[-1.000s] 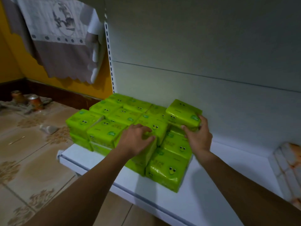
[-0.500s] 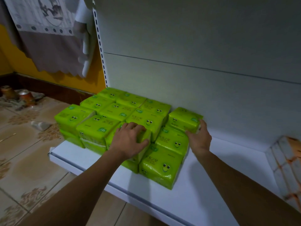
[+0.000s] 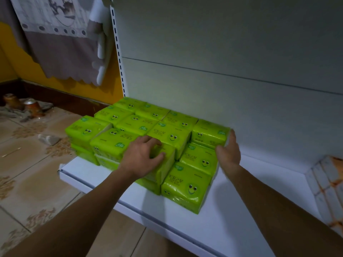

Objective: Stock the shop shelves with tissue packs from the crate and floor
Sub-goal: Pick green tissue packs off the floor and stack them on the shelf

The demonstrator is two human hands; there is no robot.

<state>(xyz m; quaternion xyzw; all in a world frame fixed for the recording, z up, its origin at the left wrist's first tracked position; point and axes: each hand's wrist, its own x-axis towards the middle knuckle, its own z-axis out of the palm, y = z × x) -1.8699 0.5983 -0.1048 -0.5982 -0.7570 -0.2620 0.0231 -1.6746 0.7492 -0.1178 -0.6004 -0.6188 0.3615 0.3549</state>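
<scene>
The left hand (image 3: 143, 156) lies palm down on a lime-green plastic-wrapped tissue pack (image 3: 169, 164) at the front middle of the stack, its fingers bent over the pack's top and its thumb on the wrapper. The right hand (image 3: 229, 154) is flat, with its fingers straight and together against the right side of another green pack (image 3: 208, 133) at the back right, which appears to sit on a lower one. Both packs belong to a tight block of green tissue packs (image 3: 130, 125) printed with smiling faces. The block stands on the left part of the white metal shelf (image 3: 241, 210), up against the pale back panel (image 3: 222, 52). At the shelf's right end are white and orange packs (image 3: 328, 191). To the left is a patterned tile floor (image 3: 27, 182), with two cans (image 3: 31, 107) near the yellow wall (image 3: 89, 89), where a grey and white cloth (image 3: 61, 52) hangs.
</scene>
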